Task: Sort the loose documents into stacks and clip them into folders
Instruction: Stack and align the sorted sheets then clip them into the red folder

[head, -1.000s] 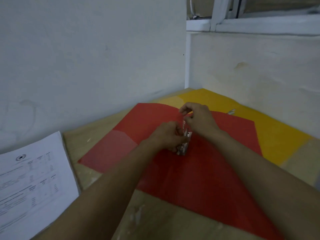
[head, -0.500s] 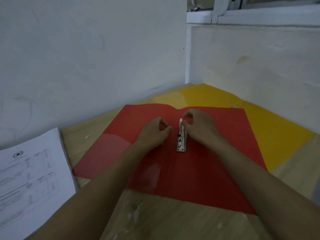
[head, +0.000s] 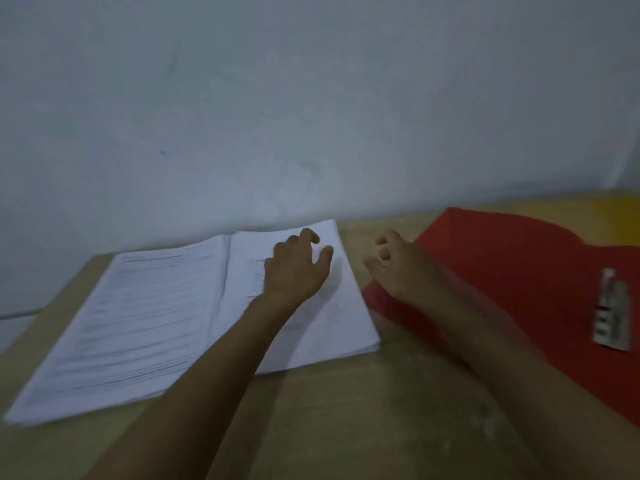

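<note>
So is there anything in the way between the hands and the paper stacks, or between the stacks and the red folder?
Nothing visible. The left hand is already over the right stack, and the right hand is beside it. Only bare table lies between that stack and the open red folder.

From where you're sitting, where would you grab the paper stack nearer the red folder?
Probably the paper stack is best taken by its right long edge, from the red folder side. That edge lies free on bare table, while its left edge butts against the second stack. The left hand already hovers over it.
</note>
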